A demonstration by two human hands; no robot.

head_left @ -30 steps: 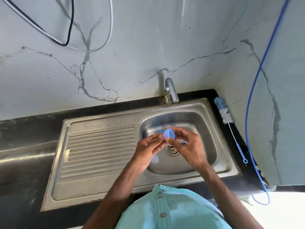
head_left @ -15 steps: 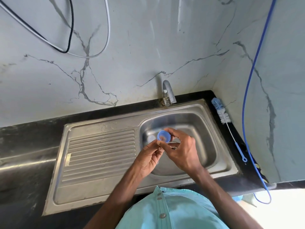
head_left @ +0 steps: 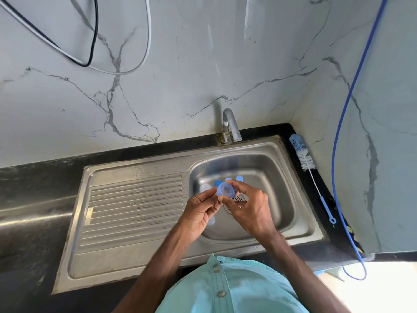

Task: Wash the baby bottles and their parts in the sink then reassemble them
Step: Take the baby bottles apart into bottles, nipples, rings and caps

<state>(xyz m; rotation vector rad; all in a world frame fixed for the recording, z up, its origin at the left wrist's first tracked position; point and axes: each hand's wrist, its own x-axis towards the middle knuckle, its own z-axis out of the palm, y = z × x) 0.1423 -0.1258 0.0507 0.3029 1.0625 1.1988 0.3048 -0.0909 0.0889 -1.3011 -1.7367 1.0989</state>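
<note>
Blue ring (head_left: 225, 190) is held just above the drain (head_left: 237, 199) of the sink (head_left: 312, 219), and the right hand (head_left: 250, 211) pinches its rim between thumb and fingertips. The left hand (head_left: 198, 213), fingers curled, meets the ring's left edge; I cannot tell whether it grips. Loose blue parts (head_left: 239, 178) lie behind the drain.

Sink parts half hidden behind the hands.
Right hand (head_left: 250, 208) covers part of the drain (head_left: 237, 199) and the blue cap (head_left: 225, 190); can't tell if the left hand (head_left: 200, 213) pinches it. Blue pieces (head_left: 239, 178) and a pale piece (head_left: 204, 188) are too blurred to name. Black cable (head_left: 86, 64) and shirt (head_left: 237, 290) are cut off by the edges.
</note>
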